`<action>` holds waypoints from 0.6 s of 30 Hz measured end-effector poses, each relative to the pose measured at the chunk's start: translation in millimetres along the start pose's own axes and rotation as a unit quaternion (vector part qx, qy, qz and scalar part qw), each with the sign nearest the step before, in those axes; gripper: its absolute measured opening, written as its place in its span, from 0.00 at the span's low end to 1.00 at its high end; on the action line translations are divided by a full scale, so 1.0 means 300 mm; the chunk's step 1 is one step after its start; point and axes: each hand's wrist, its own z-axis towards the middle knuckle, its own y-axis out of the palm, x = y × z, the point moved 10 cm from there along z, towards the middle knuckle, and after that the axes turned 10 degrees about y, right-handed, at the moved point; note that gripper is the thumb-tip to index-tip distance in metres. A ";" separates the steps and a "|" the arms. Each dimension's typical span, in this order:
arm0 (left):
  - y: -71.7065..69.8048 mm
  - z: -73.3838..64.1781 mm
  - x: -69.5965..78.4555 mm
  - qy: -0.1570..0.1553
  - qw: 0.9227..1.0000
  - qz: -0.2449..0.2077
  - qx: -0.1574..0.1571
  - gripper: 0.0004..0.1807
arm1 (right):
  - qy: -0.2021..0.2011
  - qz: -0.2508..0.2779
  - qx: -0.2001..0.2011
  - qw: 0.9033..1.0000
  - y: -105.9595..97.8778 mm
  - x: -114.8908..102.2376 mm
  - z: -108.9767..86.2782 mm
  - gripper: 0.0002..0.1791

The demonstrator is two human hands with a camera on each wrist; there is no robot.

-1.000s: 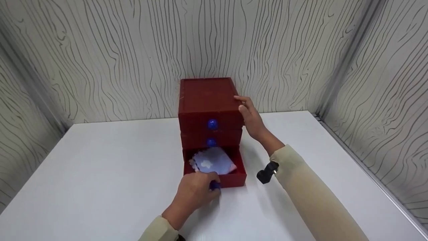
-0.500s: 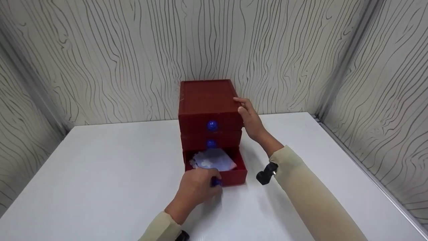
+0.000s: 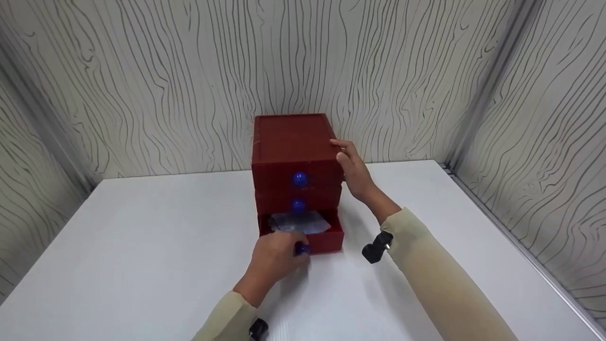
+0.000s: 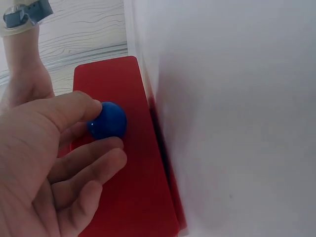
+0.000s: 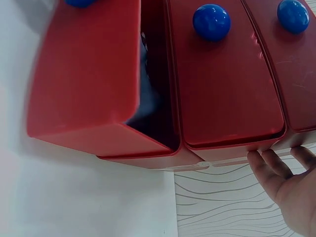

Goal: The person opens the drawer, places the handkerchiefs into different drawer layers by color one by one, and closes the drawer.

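A red cabinet of three drawers (image 3: pixel 293 137) stands near the back wall, each drawer bearing a round blue knob. Its bottom drawer (image 3: pixel 326 241) sticks partway out, with a pale blue-grey folded cloth (image 3: pixel 303 222) inside. My left hand (image 3: pixel 277 255) pinches the bottom drawer's knob (image 4: pixel 108 121) between thumb and fingers, the other fingers loosely bent beside the red front. Against the cabinet's right side rests my right hand (image 3: pixel 356 173), fingers extended, fingertips at the top edge. The right wrist view shows these fingers (image 5: pixel 269 168) touching the side near the upper drawers.
The cabinet stands on a white table (image 3: pixel 142 246). Behind it rises a wall with a wood-grain line pattern (image 3: pixel 189 85), and similar panels close off both sides. A black wrist device (image 3: pixel 376 246) hangs beside the right sleeve.
The bottom drawer has slid inward toward the cabinet, and my left hand has moved forward with its knob. Less of the cloth shows. My right hand stays on the cabinet's side.
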 end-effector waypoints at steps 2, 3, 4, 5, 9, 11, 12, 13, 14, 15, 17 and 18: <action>0.006 0.006 -0.015 -0.009 1.000 0.003 0.003 0.10 | -0.001 0.001 -0.001 1.000 0.002 -0.001 -0.001 0.24; 0.009 0.010 -0.022 -0.015 1.000 0.002 0.003 0.10 | -0.002 -0.002 -0.001 1.000 0.003 -0.002 -0.001 0.24; 0.013 0.014 -0.031 -0.025 1.000 0.000 0.000 0.10 | -0.003 -0.008 0.000 1.000 0.004 -0.004 -0.001 0.24; 0.018 0.018 -0.042 -0.037 0.999 -0.004 -0.005 0.10 | -0.004 -0.011 0.000 1.000 0.004 -0.006 0.000 0.24; 0.033 0.033 -0.077 -0.082 0.996 -0.018 -0.023 0.12 | -0.007 -0.019 0.004 1.000 0.001 -0.009 0.004 0.24; 0.038 0.038 -0.091 -0.096 0.995 -0.020 -0.022 0.12 | -0.007 -0.012 0.004 1.000 0.000 -0.006 0.006 0.24; 0.039 0.041 -0.097 -0.101 0.995 -0.020 -0.019 0.12 | -0.006 -0.010 0.003 1.000 0.000 -0.005 0.007 0.23; 0.043 0.042 -0.103 -0.105 0.994 -0.021 -0.018 0.12 | -0.005 -0.006 0.003 1.000 -0.001 -0.002 0.007 0.23; 0.046 0.044 -0.109 -0.110 0.994 -0.023 -0.015 0.12 | -0.004 -0.001 0.001 1.000 0.000 0.001 0.008 0.23; 0.050 0.046 -0.114 -0.114 0.993 -0.025 -0.014 0.12 | -0.004 0.001 0.000 1.000 0.000 0.003 0.006 0.23; 0.057 0.050 -0.120 -0.122 0.992 -0.027 -0.012 0.13 | -0.002 0.000 0.002 1.000 -0.003 0.006 0.004 0.23; 0.062 0.051 -0.122 -0.127 0.992 -0.028 -0.012 0.13 | -0.001 -0.001 0.004 1.000 -0.004 0.008 0.001 0.23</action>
